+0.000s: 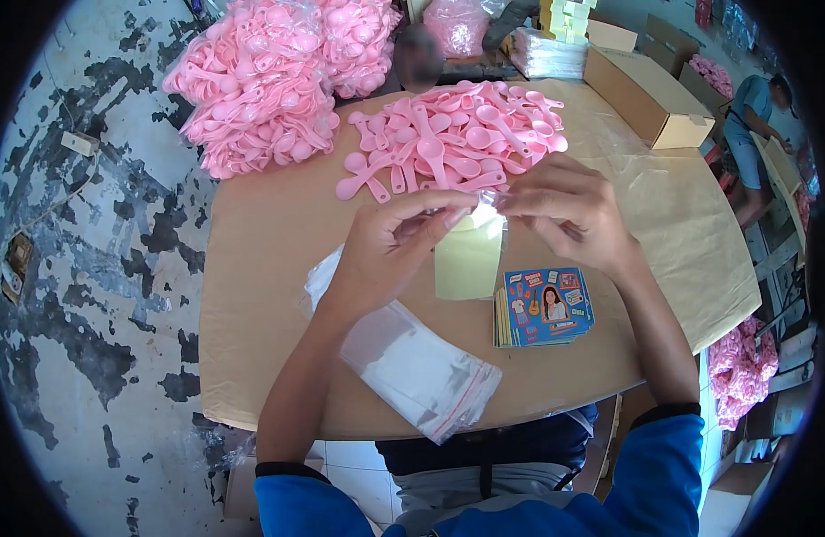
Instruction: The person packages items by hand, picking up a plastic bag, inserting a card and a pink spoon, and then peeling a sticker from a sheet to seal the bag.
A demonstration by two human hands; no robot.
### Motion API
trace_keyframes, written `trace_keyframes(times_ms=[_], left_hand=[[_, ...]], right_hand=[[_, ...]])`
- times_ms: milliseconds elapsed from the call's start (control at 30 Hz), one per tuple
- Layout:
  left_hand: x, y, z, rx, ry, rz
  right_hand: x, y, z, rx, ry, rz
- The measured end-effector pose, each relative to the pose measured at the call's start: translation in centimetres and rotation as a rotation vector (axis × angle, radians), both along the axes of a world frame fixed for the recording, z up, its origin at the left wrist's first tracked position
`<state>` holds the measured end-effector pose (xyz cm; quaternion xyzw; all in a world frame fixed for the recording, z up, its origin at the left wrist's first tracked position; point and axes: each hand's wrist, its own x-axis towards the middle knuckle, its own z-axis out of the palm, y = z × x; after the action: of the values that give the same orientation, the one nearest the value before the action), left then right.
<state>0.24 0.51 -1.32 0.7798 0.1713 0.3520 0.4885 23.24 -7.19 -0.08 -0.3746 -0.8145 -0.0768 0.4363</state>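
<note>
My left hand (381, 251) and my right hand (573, 213) are raised over the middle of the table, both closed in a pinch at the top of a small clear plastic bag (470, 259). A pale yellow-green card shows through the bag, which hangs down between the hands. To the right below it lies a stack of blue printed cards (547, 309). A stack of clear plastic bags (421, 367) with a red line near one end lies beneath my left forearm, partly hidden by it. Just beyond my fingers spreads a pile of pink plastic spoons (457, 139).
Large clear sacks of pink spoons (260, 85) stand at the back left. A cardboard box (649, 94) and packs of plastic (548, 54) sit at the back right. Brown paper (251, 358) covers the table. Another person (752, 134) is at the far right.
</note>
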Motion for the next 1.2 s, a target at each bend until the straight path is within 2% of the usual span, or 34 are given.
trace_keyframes(times_ms=[67,167,267,367,567,667,767,1000,1200], left_hand=[[0.0,-0.2,0.2,-0.034,-0.016,0.043],[0.0,-0.3,0.4,-0.063,-0.030,0.067],[0.0,-0.3,0.4,-0.054,-0.054,0.071],[0.0,-0.3,0.4,-0.037,-0.078,0.090],[0.2,-0.2,0.2,0.000,-0.133,0.156],[0.2,-0.3,0.0,0.015,-0.130,0.178],[0.3,-0.4,-0.2,0.006,-0.116,0.191],[0.5,-1.0,0.0,0.136,-0.097,0.224],[0.8,-0.9,-0.3,0.106,-0.182,0.194]], right_hand=[[0.2,0.1,-0.1,0.058,0.008,-0.105],[-1.3,-0.1,-0.7,-0.140,0.434,-0.176],[-2.8,-0.3,-1.1,-0.293,0.731,-0.021],[-3.1,-0.6,-1.0,-0.389,0.597,-0.106],[-3.6,-1.0,-1.2,-0.621,0.615,-0.097],[-4.1,-1.0,-1.5,-0.518,0.546,-0.031],[-4.2,-1.3,-1.3,-0.666,0.614,-0.038],[-4.3,-1.7,-0.7,-0.754,0.682,0.107],[-4.8,-1.8,-0.7,-0.751,0.810,0.192]])
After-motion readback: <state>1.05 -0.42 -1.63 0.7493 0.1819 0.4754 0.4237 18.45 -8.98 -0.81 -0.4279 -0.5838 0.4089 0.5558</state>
